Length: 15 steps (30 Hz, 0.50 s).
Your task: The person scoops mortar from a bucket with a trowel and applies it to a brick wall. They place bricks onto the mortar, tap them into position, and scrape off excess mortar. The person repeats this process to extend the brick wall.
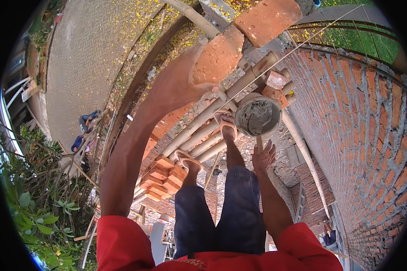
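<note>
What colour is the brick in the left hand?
Orange-red, rough and dusty: the brick held up in the left hand, seen in the head view.

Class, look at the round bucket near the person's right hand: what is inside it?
The bucket holds grey mortar, with a trowel stuck in. The right hand grips its handle. The blade's tip and the bucket's bottom are covered.

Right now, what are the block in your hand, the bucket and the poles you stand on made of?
The block in the left hand looks like fired clay brick: orange-red, rough and matte. The bucket seems plastic or rubber, caked in grey mortar, so I can't be sure. The poles look like bamboo: pale, round, with joint rings.
</note>
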Tool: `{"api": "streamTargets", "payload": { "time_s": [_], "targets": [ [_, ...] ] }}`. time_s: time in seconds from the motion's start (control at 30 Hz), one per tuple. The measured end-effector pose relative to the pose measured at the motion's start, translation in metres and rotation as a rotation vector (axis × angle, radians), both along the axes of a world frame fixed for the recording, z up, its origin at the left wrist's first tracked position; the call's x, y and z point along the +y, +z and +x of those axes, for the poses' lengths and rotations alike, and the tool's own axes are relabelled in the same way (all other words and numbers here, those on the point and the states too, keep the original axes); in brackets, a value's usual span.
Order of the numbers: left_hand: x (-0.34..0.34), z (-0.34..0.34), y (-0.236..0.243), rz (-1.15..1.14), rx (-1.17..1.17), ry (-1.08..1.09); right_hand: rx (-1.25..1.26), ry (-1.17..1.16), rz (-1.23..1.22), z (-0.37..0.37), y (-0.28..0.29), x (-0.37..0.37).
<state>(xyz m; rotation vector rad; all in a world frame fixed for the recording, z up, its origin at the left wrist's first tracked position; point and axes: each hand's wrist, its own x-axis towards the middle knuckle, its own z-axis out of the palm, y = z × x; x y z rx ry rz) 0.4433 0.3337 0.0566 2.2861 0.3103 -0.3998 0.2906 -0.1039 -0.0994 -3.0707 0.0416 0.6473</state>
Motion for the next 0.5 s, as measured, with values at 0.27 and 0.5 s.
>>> {"api": "streamTargets", "payload": {
  "time_s": [0.27,0.5],
  "targets": [
    [-0.008,-0.014,-0.014,0.117,-0.101,0.028,0.654,-0.175,0.063,0.021,-0.082,-0.032],
    [0.000,-0.002,-0.016,0.045,-0.226,0.079,0.735,-0.752,0.489,-0.012,0.035,-0.049]
  ]
}}
